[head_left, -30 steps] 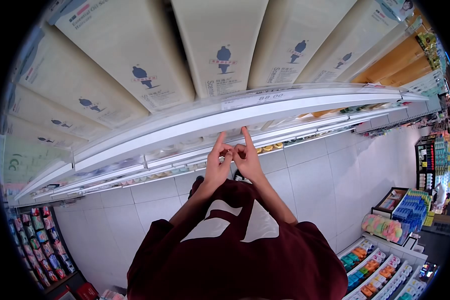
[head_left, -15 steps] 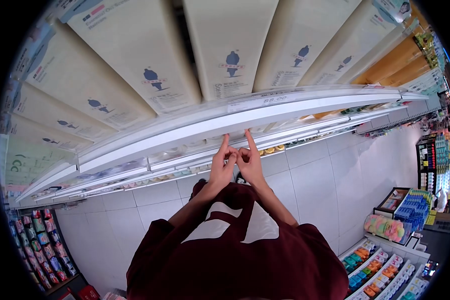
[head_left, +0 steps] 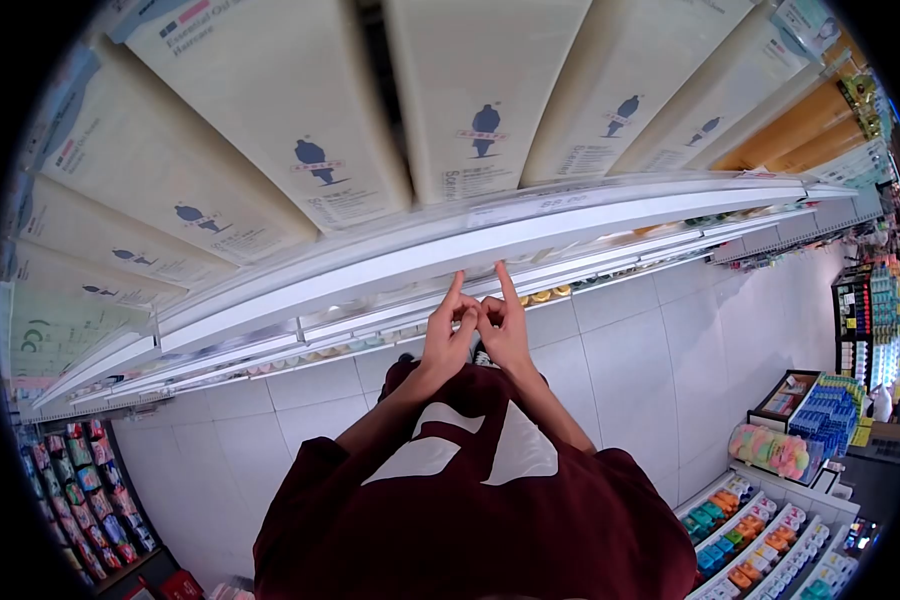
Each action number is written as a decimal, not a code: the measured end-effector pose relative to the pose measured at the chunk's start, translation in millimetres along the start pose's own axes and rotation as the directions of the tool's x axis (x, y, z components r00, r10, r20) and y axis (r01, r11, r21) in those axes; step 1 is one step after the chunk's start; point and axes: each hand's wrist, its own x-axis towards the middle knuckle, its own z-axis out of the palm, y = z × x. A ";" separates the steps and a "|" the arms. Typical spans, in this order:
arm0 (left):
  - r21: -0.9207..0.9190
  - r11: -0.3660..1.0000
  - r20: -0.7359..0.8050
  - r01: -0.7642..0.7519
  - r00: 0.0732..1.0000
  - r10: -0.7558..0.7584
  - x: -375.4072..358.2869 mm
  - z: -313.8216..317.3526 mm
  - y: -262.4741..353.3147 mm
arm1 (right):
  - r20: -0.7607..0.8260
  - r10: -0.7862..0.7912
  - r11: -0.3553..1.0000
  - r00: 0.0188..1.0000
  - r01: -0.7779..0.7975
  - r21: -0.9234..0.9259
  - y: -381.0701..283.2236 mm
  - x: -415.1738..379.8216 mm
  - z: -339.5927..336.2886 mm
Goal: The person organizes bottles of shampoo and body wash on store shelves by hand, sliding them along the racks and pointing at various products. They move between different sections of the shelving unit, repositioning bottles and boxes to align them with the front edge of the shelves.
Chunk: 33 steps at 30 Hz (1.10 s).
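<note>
In the head view, your left hand and right hand came together near the thumbs, each pointing index finger spread apart from its thumb. The white shelf edge ran right by your index fingertips, though whether they touched it could not be told, and cream packages stood along that shelf.

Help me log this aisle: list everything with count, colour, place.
Tall cartons: at least seven, cream, upper shelf
Other cartons: several, orange, upper right
Shelf edges: several, white, below cartons
Price label: one, white, shelf edge
Rack packets: many, mixed, lower left
Stacked packs: many, blue, right
Bundle: one, pastel, right
Small packs: many, multicoloured, lower right
Floor tiles: many, pale, middle
Shirt: one, maroon, white-printed, bottom
Shoe: at least one, dark, centre
Hands: two, bare, centre
</note>
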 end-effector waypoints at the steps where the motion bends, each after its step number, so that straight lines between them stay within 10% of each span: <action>1: -0.011 1.000 0.002 -0.001 1.000 0.001 0.1 -0.7 0.8 | 0.004 0.002 1.000 1.000 -0.002 -0.001 1.4 0.3 -0.1; 11: -0.026 0.999 -0.023 0.018 1.000 -0.019 -2.0 -9.0 0.5 | -0.104 -0.027 0.998 0.994 0.034 0.062 -0.7 -4.8 10.6; 14: 0.142 0.989 -0.025 -0.041 0.999 0.045 -11.3 -23.0 25.1 | 0.038 -0.154 0.957 0.987 0.158 -0.244 -6.6 -9.7 15.5; 24: 0.149 0.982 -0.066 -0.113 0.990 0.124 -26.1 -48.0 15.0 | 0.139 -0.154 0.974 0.978 0.174 -0.147 0.2 0.4 41.5; 26: -0.175 0.985 -0.057 -0.011 0.998 0.001 -23.3 -47.7 2.8 | 0.158 -0.101 0.990 0.982 0.115 -0.083 1.2 3.9 42.1; 33: -0.193 0.981 0.017 0.034 0.999 -0.031 -15.2 -49.2 6.2 | 0.159 -0.048 0.997 0.986 0.057 -0.051 5.3 6.8 46.2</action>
